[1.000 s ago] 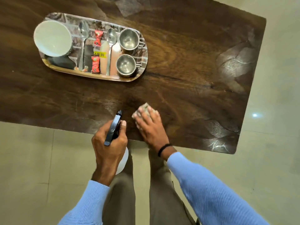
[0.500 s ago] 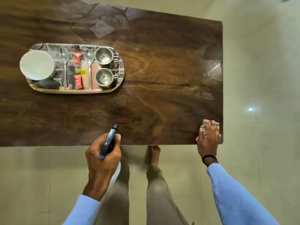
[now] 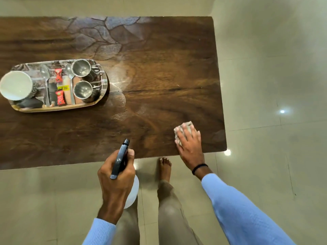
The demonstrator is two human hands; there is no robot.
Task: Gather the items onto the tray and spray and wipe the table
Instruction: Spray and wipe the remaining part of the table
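Now the right hand (image 3: 190,147) is pressing a cloth (image 3: 184,126) flat, fingers straight, by the near right corner of the table (image 3: 168,76). The left hand (image 3: 115,175) is gripping the spray bottle (image 3: 120,157) off the near edge; the tray (image 3: 58,109) is sitting far left.

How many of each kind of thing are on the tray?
white bowl: 1
spoons: 2
metal cups: 2
red packets: 2
Total on the tray: 7
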